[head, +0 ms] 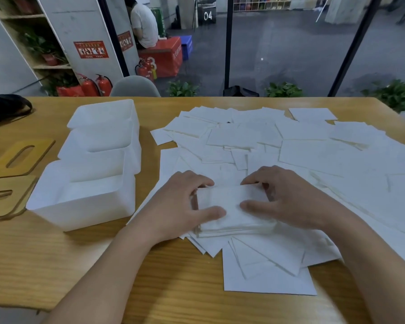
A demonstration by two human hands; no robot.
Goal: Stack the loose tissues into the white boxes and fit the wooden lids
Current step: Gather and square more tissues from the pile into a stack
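A small squared-up stack of white tissues (232, 211) lies on the spread of loose tissues (313, 155) covering the right half of the wooden table (56, 265). My left hand (180, 202) grips the stack's left end and my right hand (288, 195) grips its right end, thumbs on top. Three white boxes stand in a row to the left: the near box (84, 206), the middle box (101, 146) and the far box (103, 113), all without lids. Two wooden lids with slots lie at the left edge, one farther (21, 157), one nearer (5, 197).
A dark bag (2, 106) rests on the table's far left corner. Beyond the table edge stand a grey chair back (135, 86), potted plants and fire extinguishers (96, 85). A person sits in the background with their back turned.
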